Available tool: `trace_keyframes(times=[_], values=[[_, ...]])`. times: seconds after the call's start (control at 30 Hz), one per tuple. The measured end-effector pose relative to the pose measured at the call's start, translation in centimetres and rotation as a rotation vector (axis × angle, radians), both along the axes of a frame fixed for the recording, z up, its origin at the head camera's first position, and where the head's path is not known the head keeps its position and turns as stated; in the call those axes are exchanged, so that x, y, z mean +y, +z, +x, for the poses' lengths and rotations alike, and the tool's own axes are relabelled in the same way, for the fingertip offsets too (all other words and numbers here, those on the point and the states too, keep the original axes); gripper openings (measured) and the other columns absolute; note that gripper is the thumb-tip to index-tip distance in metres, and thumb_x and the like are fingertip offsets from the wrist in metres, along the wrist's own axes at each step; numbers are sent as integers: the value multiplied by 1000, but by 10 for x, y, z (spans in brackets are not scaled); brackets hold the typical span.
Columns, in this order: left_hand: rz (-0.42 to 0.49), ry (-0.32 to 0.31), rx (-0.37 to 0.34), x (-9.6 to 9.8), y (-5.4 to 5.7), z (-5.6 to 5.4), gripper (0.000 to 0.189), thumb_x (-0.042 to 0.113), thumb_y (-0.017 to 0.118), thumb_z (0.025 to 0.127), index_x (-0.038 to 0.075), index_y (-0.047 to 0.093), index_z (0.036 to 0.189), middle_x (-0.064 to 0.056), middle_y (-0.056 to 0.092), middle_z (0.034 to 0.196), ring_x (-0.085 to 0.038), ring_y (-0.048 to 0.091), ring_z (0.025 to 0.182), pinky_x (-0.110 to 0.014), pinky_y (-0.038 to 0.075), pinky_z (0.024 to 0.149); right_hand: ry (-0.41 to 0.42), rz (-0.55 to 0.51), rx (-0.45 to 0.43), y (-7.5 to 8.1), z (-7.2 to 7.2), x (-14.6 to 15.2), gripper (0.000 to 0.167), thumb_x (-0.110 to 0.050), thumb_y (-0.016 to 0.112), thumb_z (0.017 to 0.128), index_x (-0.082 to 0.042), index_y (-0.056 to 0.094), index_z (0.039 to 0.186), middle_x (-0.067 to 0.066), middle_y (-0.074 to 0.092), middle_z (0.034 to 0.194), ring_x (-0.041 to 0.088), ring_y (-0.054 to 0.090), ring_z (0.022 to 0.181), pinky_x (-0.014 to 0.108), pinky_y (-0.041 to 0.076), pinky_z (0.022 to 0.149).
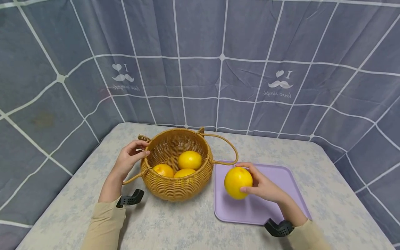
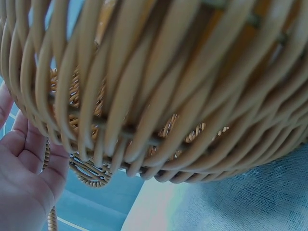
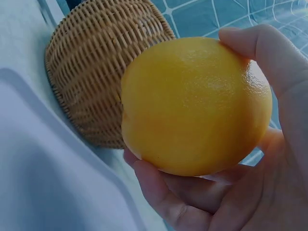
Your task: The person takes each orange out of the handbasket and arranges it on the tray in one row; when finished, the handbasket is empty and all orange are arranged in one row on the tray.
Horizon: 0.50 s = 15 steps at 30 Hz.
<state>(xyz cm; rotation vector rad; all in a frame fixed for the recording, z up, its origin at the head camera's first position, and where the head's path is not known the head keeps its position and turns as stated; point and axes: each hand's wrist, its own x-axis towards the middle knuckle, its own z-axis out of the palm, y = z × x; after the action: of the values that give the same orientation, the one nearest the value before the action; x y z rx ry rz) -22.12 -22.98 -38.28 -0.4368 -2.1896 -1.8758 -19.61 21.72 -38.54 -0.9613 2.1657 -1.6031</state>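
My left hand (image 1: 129, 158) holds the left rim of a brown wicker basket (image 1: 178, 189), thumb at the edge. In the left wrist view, the left hand's fingers (image 2: 31, 149) curl against the weave. Inside the basket lie an orange (image 1: 190, 160) at the back and two more along the front wall, partly hidden by the rim. My right hand (image 1: 260, 184) grips another yellow orange (image 1: 238, 183) above the tray, just right of the basket. Up close in the right wrist view, thumb and fingers wrap this orange (image 3: 197, 106), with the basket (image 3: 101, 72) behind it.
A lavender tray (image 1: 268, 213) lies on the pale patterned table (image 1: 175, 225) under the right hand. The basket's right handle loop (image 1: 232, 147) sticks out over the tray's back left corner. A grey-blue checked curtain (image 1: 200, 80) stands behind the table.
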Motion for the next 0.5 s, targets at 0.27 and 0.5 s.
trace_keyframes(times=[0.27,0.5], values=[[6,-4,0,-2,1,0,24,1,61,89,-6,55,111,0,52,97,-14,51,84,-20,45,70,-2,79,-38,-11,-1,1,56,-7,63,88,-5,33,136,26,40,129,24,54,104,29,47,86],[-2,-3,-6,0,1,0,25,2,61,89,-7,54,111,0,52,97,-13,52,83,-20,45,70,-41,135,-35,-20,-4,1,55,-11,63,89,-7,35,136,23,41,133,29,50,108,28,44,89]])
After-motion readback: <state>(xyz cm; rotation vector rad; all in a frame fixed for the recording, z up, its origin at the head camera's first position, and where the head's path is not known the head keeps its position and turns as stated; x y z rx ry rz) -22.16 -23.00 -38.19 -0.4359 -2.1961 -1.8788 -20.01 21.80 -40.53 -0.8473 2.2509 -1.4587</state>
